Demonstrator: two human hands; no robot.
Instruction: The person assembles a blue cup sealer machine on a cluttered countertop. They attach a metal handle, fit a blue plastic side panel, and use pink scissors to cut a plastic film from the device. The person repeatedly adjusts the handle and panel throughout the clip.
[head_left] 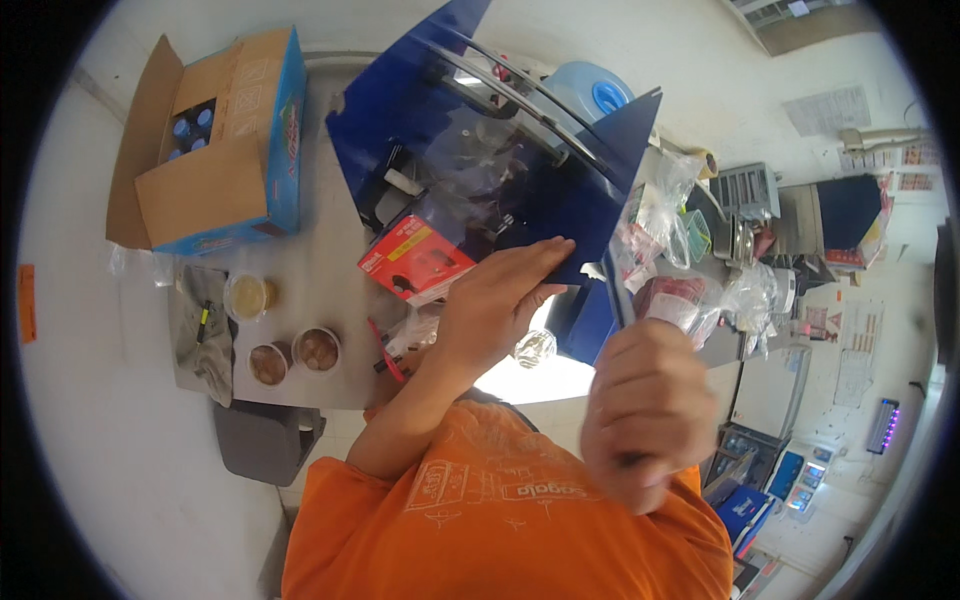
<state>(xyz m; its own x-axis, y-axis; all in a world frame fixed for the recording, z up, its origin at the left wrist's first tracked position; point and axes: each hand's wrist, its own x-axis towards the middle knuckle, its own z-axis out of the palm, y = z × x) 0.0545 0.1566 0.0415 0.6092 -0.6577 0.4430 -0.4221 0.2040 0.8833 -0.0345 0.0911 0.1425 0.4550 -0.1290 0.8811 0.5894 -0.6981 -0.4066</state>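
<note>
A large dark-blue glossy metal panel (400, 115) with folded edges and metal rods across it stands tilted over the table in front of me. My left hand (495, 310) grips its near lower edge, fingers along the top and thumb beneath. My right hand (650, 410) is closed in a fist around the near end of a long narrow grey metal tool (617, 285). The tool's far part meets the panel's right corner; its kind I cannot make out. Beside my left wrist lies a red and yellow box (415, 260).
An open cardboard carton (215, 185) with blue-capped bottles stands at the left. Three lidded cups (318, 350) and a grey cloth (203, 335) lie near the table's left end. A blue water jug (580, 90) sits behind the panel. Plastic bags (690, 300) crowd the right side.
</note>
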